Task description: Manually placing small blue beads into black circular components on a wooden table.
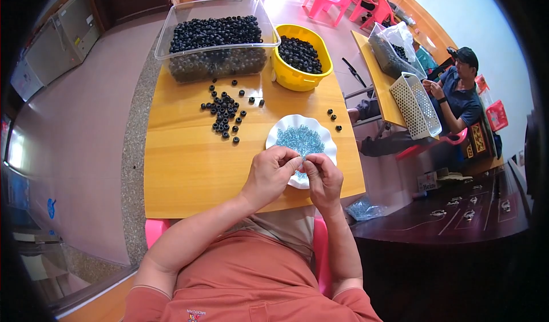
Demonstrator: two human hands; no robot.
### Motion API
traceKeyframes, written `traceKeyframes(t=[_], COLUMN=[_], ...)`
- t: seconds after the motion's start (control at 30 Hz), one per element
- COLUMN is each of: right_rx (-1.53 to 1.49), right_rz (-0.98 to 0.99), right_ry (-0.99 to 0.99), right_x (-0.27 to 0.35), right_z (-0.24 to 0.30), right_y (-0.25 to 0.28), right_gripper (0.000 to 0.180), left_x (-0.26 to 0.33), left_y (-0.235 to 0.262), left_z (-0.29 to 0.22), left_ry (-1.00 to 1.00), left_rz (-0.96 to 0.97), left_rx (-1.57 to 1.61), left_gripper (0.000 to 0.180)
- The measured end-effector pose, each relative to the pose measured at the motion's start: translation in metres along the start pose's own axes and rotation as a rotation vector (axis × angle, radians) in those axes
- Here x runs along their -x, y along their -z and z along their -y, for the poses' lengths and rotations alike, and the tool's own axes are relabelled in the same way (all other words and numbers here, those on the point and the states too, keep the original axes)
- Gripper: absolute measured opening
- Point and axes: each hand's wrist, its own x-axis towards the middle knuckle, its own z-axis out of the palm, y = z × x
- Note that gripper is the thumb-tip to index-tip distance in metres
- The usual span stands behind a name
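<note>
Over the near side of a white scalloped plate (330, 142), my left hand (271, 170) and my right hand (325, 180) meet with thumbs and forefingers pinched together. Whatever sits between those fingertips is too small to make out. A heap of small clear blue pieces (299, 139) lies on the plate. To the left, a loose group of small black ring-shaped parts (224, 111) is spread on the wooden table (183, 167). A few more black parts (334, 116) lie right of the plate.
At the table's far side stand a clear plastic bin (214, 59) and a yellow basin (303, 82), both full of black parts. On the right, a person (457, 87) sits at another table with a white perforated basket (414, 107). A dark tabletop (446, 219) adjoins at lower right.
</note>
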Motion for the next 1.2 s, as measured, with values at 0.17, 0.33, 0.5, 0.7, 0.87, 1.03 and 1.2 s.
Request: traceKeyframes(t=[0.17,0.33,0.5,0.7,0.87,1.03,1.2], right_rx=[0.015,-0.037,-0.062,-0.095,-0.265,-0.329,-0.256], right_rz=[-0.023,-0.057,-0.066,-0.062,0.009,0.103,0.166], right_ry=[0.025,-0.012,-0.014,-0.020,-0.068,-0.072,-0.002], right_x=[-0.002,-0.003,-0.003,-0.004,-0.001,0.002,0.004], right_z=[-0.009,-0.013,-0.018,-0.018,-0.011,0.001,0.010], right_y=[0.002,0.005,0.009,0.011,0.012,0.008,0.005], right_gripper=[0.010,0.011,0.011,0.010,0.010,0.011,0.011], left_x=[-0.005,-0.009,-0.013,-0.011,-0.009,0.001,0.010], left_y=[0.002,0.005,0.004,0.005,0.013,0.020,0.028], left_z=[0.006,0.009,0.010,0.006,0.012,0.006,0.005], left_ry=[-0.083,-0.133,-0.195,-0.038,0.117,0.205,0.149], left_rz=[-0.012,0.011,-0.005,0.054,0.178,0.219,0.251], left_rx=[-0.179,-0.330,-0.462,-0.247,0.070,0.192,0.181], left_gripper=[0.012,0.015,0.018,0.015,0.014,0.016,0.012])
